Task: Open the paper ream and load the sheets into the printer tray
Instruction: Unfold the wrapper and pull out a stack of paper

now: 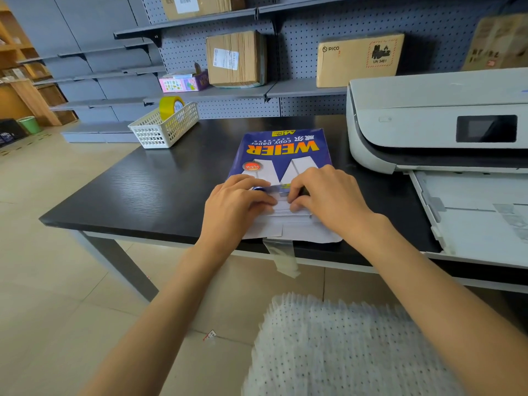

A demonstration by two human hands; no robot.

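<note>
While ream (281, 155) lies flat, both hands (237, 204) pinch wrapper.

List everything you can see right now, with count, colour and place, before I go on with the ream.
paper ream: one, blue wrapper, on the table, near end opened with white sheets showing
tape strip: one, clear, hanging off the table edge below the ream
table: one, black
printer: one, white, right end of table
printer tray: one, white, pulled out in front of the printer
basket: one, white, far left of table
tape roll: one, yellow, in the basket
cardboard boxes: several, brown, on the wall shelves
small box: one, pink and purple, on shelf
bin: one, green, floor far left
left hand: on the ream's opened end
right hand: on the ream's opened end
</note>
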